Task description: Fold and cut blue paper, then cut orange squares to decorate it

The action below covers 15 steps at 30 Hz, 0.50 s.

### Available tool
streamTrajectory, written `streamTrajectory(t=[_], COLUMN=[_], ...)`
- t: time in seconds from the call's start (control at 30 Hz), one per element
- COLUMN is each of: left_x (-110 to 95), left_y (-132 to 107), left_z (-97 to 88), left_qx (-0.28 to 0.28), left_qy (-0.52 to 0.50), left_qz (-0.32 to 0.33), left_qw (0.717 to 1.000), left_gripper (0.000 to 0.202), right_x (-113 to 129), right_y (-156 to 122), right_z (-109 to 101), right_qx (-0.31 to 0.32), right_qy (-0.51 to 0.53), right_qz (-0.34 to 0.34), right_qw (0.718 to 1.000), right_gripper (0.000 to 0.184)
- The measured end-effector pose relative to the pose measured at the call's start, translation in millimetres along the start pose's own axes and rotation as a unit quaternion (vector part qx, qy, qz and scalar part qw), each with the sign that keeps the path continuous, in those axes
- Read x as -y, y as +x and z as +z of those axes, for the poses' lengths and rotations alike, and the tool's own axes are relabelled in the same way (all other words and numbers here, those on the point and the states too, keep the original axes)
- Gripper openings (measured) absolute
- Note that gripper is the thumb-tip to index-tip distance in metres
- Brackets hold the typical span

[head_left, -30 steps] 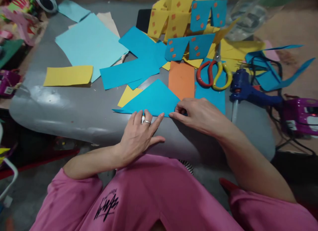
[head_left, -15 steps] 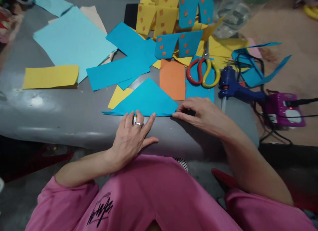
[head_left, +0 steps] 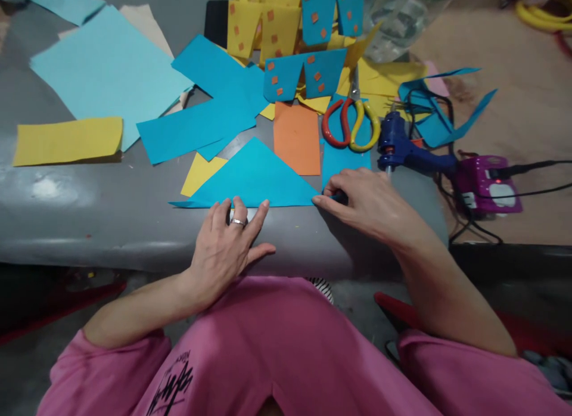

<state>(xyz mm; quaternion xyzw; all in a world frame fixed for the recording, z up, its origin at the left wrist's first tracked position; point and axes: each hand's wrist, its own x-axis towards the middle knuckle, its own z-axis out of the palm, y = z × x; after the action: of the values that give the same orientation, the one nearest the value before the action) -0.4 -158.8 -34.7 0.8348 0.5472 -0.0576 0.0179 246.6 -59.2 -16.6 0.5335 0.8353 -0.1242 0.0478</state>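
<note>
A blue paper sheet (head_left: 254, 171) lies near the table's front edge, its point away from me. Its near edge is straight, with a narrow flap rising at the left corner. My left hand (head_left: 223, 249) rests with fingers spread, fingertips pressing on that near edge; it wears a ring. At the sheet's right corner, my right hand (head_left: 366, 204) is closed, thumb and forefinger pinching the paper. A small dark thing shows inside its curled fingers, too hidden to name. A yellow paper piece (head_left: 199, 173) pokes out from beneath the blue sheet.
Scissors (head_left: 351, 127) with red and yellow handles lie beyond my right hand. Right of them are a blue glue gun (head_left: 415, 154) and a purple power block (head_left: 491, 186) with cords. Dotted paper cutouts (head_left: 304, 76), orange paper (head_left: 297, 139) and light-blue sheets (head_left: 107, 70) lie farther back.
The whole view has shifted, so things sit farther left. The folded edge near the right corner looks flatter, with my right thumb now at that corner. My left hand keeps its place on the paper.
</note>
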Motion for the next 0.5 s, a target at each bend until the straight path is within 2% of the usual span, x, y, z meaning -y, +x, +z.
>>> streamTrajectory(t=[0.13,0.2,0.27,0.33,0.4,0.5], left_x=[0.6,0.8,1.0,1.1,1.0,-0.5], left_y=[-0.1,-0.2,-0.1,0.2,0.8,2.3], left_z=[0.3,0.6,1.0,1.5,2.1,3.4], left_qx=[-0.003,-0.005,-0.009,-0.015,-0.021,-0.027], left_qy=[-0.008,-0.013,-0.015,-0.018,-0.021,-0.017], left_qz=[0.001,0.004,0.007,0.009,0.008,0.002], left_qw=[1.0,1.0,1.0,1.0,1.0,1.0], left_gripper=[0.074,0.073,0.072,0.072,0.071,0.072], right_x=[-12.0,-12.5,-6.6,6.0,22.5,44.3], right_y=[-9.5,-15.1,-21.9,-28.9,-34.2,-35.9], right_z=[2.3,-0.1,-3.9,-5.6,-1.4,18.0], right_qx=[-0.013,-0.028,-0.063,-0.111,-0.145,-0.143], right_qy=[-0.014,-0.029,-0.052,-0.067,-0.061,-0.044], right_qz=[0.025,0.036,0.047,0.037,-0.025,-0.17], right_qw=[1.0,0.999,0.996,0.991,0.987,0.974], right_gripper=[0.032,0.027,0.023,0.029,0.034,0.037])
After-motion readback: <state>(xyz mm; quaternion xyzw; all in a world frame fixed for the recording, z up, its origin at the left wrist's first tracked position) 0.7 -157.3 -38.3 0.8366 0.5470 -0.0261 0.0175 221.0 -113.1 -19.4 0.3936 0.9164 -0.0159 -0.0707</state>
